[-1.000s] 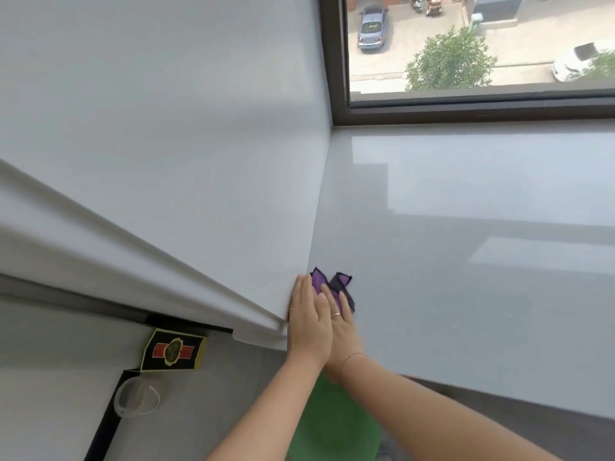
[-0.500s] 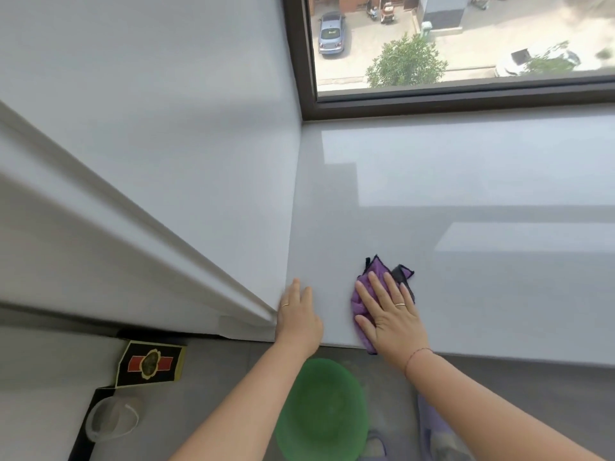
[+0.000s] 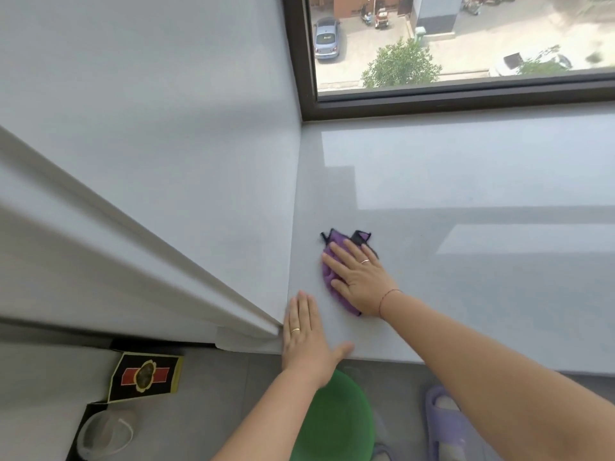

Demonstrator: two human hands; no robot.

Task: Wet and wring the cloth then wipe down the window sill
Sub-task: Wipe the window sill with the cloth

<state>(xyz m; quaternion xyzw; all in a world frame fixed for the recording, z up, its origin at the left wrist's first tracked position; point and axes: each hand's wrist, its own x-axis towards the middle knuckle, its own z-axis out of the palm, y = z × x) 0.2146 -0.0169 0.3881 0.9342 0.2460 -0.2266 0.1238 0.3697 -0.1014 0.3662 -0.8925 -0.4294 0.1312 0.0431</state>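
Observation:
A purple cloth with black edging (image 3: 330, 273) lies bunched on the wide white window sill (image 3: 466, 247), close to the left wall. My right hand (image 3: 357, 273) presses flat on the cloth with straight fingers, covering most of it. My left hand (image 3: 306, 334) rests flat on the sill's front left corner, fingers together, touching the wall's edge and holding nothing.
A white side wall (image 3: 199, 161) bounds the sill on the left; a dark window frame (image 3: 432, 104) bounds it at the back. Below the sill stand a green basin (image 3: 336, 424), a black-and-gold box (image 3: 146, 377), a pale round container (image 3: 104, 434) and a lilac slipper (image 3: 446, 420).
My right hand slid the cloth away from the corner to the right, then a little further onto the sill. My left hand stayed at the front left corner.

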